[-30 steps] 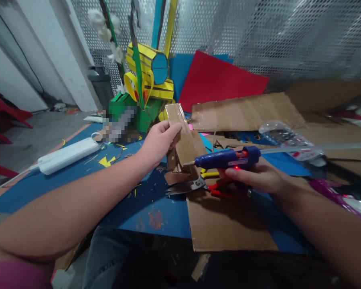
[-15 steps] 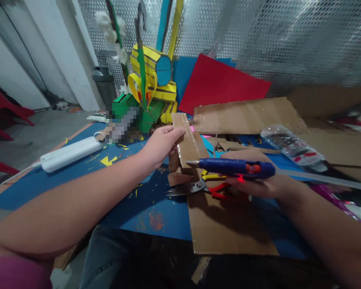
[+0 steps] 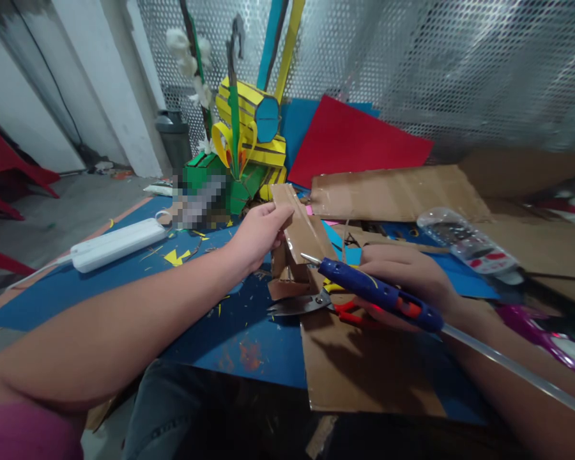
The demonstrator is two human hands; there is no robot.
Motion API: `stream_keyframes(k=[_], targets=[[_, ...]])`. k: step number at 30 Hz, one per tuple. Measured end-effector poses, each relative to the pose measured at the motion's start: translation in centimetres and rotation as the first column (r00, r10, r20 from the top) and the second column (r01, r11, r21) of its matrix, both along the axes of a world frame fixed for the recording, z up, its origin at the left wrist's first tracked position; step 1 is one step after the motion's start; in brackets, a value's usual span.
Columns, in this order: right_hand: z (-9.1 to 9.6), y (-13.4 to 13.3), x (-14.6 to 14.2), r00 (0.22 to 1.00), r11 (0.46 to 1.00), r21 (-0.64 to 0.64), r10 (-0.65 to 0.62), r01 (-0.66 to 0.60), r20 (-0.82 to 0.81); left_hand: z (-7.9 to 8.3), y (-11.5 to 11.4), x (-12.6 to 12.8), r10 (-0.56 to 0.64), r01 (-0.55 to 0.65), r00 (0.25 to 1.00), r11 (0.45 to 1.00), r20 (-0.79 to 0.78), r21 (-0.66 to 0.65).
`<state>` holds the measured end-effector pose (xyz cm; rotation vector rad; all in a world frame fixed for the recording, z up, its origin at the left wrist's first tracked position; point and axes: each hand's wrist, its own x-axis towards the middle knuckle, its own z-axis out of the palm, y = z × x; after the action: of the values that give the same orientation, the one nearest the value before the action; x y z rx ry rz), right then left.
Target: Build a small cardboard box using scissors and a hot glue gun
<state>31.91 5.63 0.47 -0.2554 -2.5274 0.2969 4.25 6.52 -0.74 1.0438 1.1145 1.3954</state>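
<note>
My left hand [image 3: 264, 233] pinches the upper left edge of a folded cardboard strip [image 3: 303, 231], which is held tilted above the table. In my right hand [image 3: 407, 281] is a blue hot glue gun [image 3: 364, 284], with a clear glue stick [image 3: 512, 364] sticking out of its back. The metal nozzle points left, close to the lower end of the strip. Below the gun lie scissors [image 3: 303, 305] with red and yellow handles, partly hidden by the gun and my hand. Under them is a flat cardboard sheet [image 3: 368, 377].
A white power strip [image 3: 119, 244] lies on the blue table [image 3: 206, 332] at the left. Yellow and green cardboard models [image 3: 244, 115], a red sheet [image 3: 359, 144] and a cardboard panel [image 3: 397, 191] stand at the back. A clear plastic package [image 3: 469, 246] lies at the right.
The glue gun has tilted, its back end now lower and its nozzle pointing up to the left. My left hand still holds the cardboard strip in nearly the same place.
</note>
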Motion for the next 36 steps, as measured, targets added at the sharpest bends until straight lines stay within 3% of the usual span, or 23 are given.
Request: stream_keyframes(k=[4, 15, 21, 29, 36], targets=[[0.1, 0.3, -0.1, 0.997, 0.995, 0.060, 0.078, -0.077, -0.005, 0.1, 0.0, -0.1, 0.044, -0.045, 0.998, 0.998, 0.043, 0.037], [0.9, -0.1, -0.7, 0.999, 0.989, 0.147, 0.004, -0.009, 0.035, 0.2, 0.1, -0.1, 0.082, -0.085, 0.993, 0.996, 0.081, 0.034], [0.8, 0.4, -0.4, 1.000, 0.964, 0.266, 0.027, -0.028, 0.008, 0.3, -0.1, 0.0, 0.077, -0.082, 0.991, 0.996, 0.112, 0.046], [1.4, 0.6, 0.4, 0.998, 0.927, 0.376, -0.032, 0.012, 0.048, 0.3, 0.0, 0.0, 0.071, -0.077, 0.988, 0.996, 0.138, 0.042], [1.9, 0.7, 0.6, 0.995, 0.936, 0.352, -0.045, 0.012, 0.085, -0.1, 0.3, -0.1, 0.078, -0.096, 0.984, 0.989, 0.158, 0.110]])
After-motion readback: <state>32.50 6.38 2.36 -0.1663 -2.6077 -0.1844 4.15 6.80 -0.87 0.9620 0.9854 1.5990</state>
